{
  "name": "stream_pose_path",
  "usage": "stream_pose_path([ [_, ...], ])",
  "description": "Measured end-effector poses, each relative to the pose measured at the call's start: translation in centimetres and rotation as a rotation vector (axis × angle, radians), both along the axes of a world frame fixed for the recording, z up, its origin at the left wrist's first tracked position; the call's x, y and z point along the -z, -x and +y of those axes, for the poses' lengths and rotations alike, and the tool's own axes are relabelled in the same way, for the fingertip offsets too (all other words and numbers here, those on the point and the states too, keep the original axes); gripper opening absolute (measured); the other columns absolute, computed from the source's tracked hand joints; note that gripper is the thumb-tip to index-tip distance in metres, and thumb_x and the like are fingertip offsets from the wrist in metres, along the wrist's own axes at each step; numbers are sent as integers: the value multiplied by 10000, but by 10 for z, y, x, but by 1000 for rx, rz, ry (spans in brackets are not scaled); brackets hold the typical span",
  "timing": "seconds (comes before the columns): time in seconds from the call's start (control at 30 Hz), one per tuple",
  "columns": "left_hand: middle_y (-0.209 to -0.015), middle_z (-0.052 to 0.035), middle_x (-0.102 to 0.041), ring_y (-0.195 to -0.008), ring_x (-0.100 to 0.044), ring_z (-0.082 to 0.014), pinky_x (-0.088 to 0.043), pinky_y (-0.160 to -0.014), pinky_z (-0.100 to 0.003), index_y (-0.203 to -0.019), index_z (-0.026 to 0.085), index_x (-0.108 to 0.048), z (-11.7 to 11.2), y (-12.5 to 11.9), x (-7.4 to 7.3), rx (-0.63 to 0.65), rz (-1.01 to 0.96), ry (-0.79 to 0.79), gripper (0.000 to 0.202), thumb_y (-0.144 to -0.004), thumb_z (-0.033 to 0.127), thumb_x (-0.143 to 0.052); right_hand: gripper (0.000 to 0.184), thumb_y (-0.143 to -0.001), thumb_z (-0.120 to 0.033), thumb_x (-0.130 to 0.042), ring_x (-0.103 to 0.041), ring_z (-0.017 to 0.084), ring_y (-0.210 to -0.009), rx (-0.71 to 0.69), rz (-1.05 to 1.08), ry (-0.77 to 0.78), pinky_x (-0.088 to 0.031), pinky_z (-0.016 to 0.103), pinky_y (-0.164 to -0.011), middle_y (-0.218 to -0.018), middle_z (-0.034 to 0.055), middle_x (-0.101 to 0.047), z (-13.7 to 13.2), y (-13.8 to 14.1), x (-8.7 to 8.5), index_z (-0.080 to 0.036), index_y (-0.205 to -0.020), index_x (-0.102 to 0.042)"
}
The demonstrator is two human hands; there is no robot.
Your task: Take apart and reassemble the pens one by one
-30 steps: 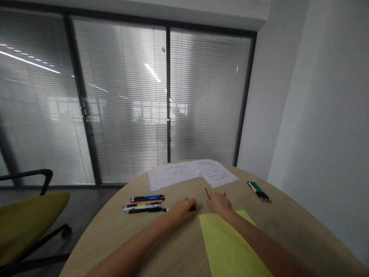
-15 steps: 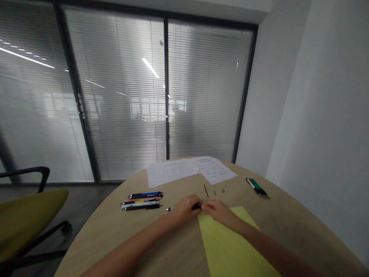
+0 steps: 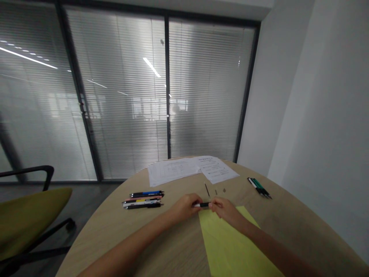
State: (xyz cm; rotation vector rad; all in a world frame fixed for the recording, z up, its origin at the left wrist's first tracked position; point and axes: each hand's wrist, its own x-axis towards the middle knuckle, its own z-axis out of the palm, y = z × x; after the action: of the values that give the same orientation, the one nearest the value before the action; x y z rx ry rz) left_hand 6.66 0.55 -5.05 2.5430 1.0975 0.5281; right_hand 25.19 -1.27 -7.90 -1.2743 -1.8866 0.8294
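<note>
Both my hands meet over the round wooden table (image 3: 115,231), gripping one pen (image 3: 204,204) between them. My left hand (image 3: 186,204) is closed round the pen's white end. My right hand (image 3: 223,207) pinches its black end, just above the top edge of a yellow sheet (image 3: 227,246). A thin dark refill (image 3: 206,189) and two tiny parts (image 3: 219,191) lie on the table just beyond my hands.
Several pens (image 3: 142,200) lie in a row to the left. A few green and black pens (image 3: 259,187) lie at the right. White printed papers (image 3: 190,170) sit at the far edge. A yellow-green chair (image 3: 29,215) stands left of the table. Glass walls with blinds lie behind.
My right hand came back from the small parts to meet my left hand. The pen was lifted off the table and is now held by both hands.
</note>
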Motion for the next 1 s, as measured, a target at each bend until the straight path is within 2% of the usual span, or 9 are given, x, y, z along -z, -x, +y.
stream_pose_path([
  [0.3,-750,2,-608,-651,-518,-114,-379,-592,-175,-853,162,-604,-1,1,-1,11,20,6,174,-707,171,-510,189,-725,-303,-438,-346,71,-424,-27,31,0,-265,183,-408,-462,-69,-343,6,-5,6,-170,-592,-458],
  [0.5,-696,3,-600,-612,-507,-113,-366,-563,-178,-839,153,-622,4,6,-3,-14,39,1,194,-724,186,-469,219,-735,-313,-412,-344,72,-396,28,18,4,-278,187,-404,-413,-71,-344,9,-12,-2,-174,-570,-452],
  [0.67,-690,-1,-598,-607,-505,-115,-356,-555,-180,-823,137,-628,9,12,-4,-45,51,-9,201,-717,188,-464,255,-740,-334,-381,-365,78,-388,116,19,8,-289,195,-406,-412,-63,-376,19,-22,1,-180,-545,-435],
  [0.83,-718,-8,-608,-617,-511,-122,-358,-565,-189,-835,134,-623,13,17,-4,-89,66,-28,222,-730,206,-441,233,-727,-331,-417,-519,136,-564,218,-109,-115,-380,237,-534,-610,19,-585,31,-36,4,-157,-670,-561],
  [0.9,-721,-6,-611,-620,-514,-123,-360,-569,-190,-830,139,-623,15,18,-3,-99,76,-33,217,-724,202,-443,212,-710,-292,-440,-552,164,-672,229,-174,-179,-400,258,-611,-715,49,-628,36,-39,6,-156,-733,-602],
  [1.0,-717,-7,-616,-625,-521,-127,-361,-569,-192,-819,144,-624,18,19,-1,-105,96,-39,212,-712,188,-447,211,-694,-247,-453,-565,178,-725,228,-226,-211,-410,272,-650,-765,65,-645,45,-35,6,-157,-767,-630],
])
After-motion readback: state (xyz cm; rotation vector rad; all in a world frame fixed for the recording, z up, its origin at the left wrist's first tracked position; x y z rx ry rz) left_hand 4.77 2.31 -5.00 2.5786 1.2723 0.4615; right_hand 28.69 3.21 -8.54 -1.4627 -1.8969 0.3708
